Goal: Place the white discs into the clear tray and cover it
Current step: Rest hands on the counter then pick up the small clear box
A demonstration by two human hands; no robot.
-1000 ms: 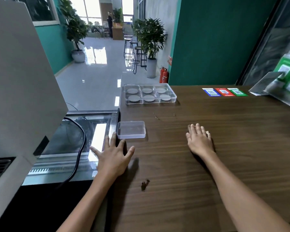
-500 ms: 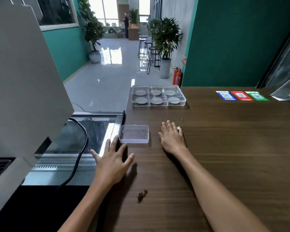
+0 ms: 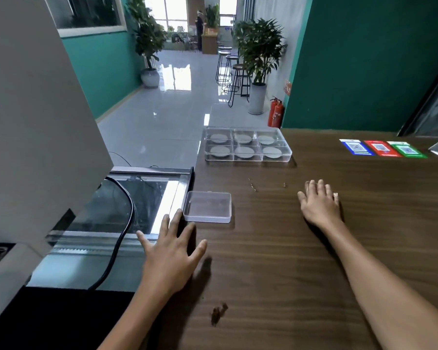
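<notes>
Both my hands lie flat on the dark wooden bench [image 3: 276, 261], palms down, and neither grip holds anything. My left hand [image 3: 170, 251] rests at the bench's left edge with the fingers spread wide, its fingertips reaching just short of the near left corner of a small clear lid [image 3: 208, 207], which lies flat on the wood; from here I cannot tell whether a fingertip touches it. My right hand [image 3: 320, 205] lies farther out and to the right, well apart from the lid, fingers loosely together and stretched forward, with a ring showing on one finger. At the far left end of the bench sits the clear tray [image 3: 248, 159], divided into six compartments in two rows of three, uncovered. Each compartment holds one of the white discs [image 3: 245, 152], lying flat. Between the tray and my right hand there are a few small specks of debris on the wood, and a darker blotch [image 3: 218, 313] marks the surface near my left forearm. Far off on the right lie three cards [image 3: 382, 149], blue, red and green, side by side. To the left, below the bench edge, a glass-topped case [image 3: 127, 205] stands with a black cable [image 3: 119, 238] draped across it.
</notes>
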